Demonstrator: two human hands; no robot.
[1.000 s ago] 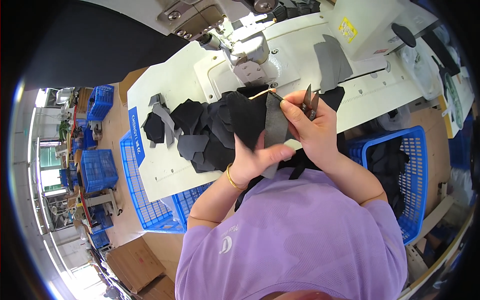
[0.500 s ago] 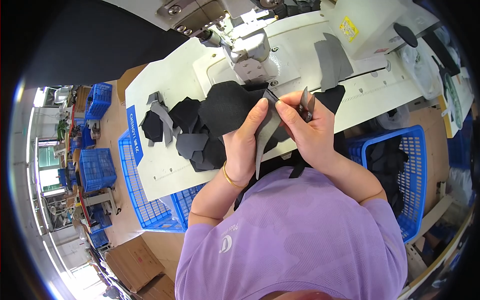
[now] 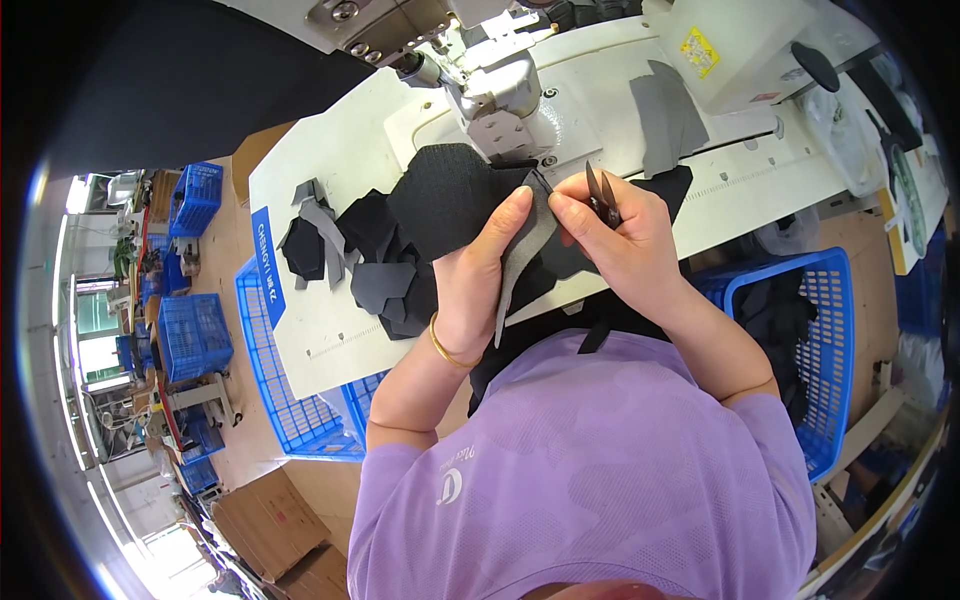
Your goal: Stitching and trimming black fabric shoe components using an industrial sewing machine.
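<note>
My left hand (image 3: 472, 285) is closed on a black fabric piece (image 3: 438, 200) with a grey underside (image 3: 520, 262) folded toward me, thumb on top near its edge. My right hand (image 3: 635, 245) pinches at the upper corner of the same piece with thumb and forefinger. Within that hand sits a small pair of dark thread snips (image 3: 602, 195), blades pointing up and away from me. Both hands are over the front edge of the white sewing table (image 3: 330, 355), just before the sewing machine's arm end (image 3: 500, 95).
Loose black and grey cut pieces (image 3: 385, 285) lie left of my hands. More grey pieces (image 3: 668, 115) rest at the right by the machine body (image 3: 760, 50). Blue baskets stand below the table at left (image 3: 265, 370) and right (image 3: 835, 370), the right one holding dark pieces.
Both hands and the fabric have shifted slightly left. The snips in my right hand have turned, so their blades now show apart and point more to the upper left.
</note>
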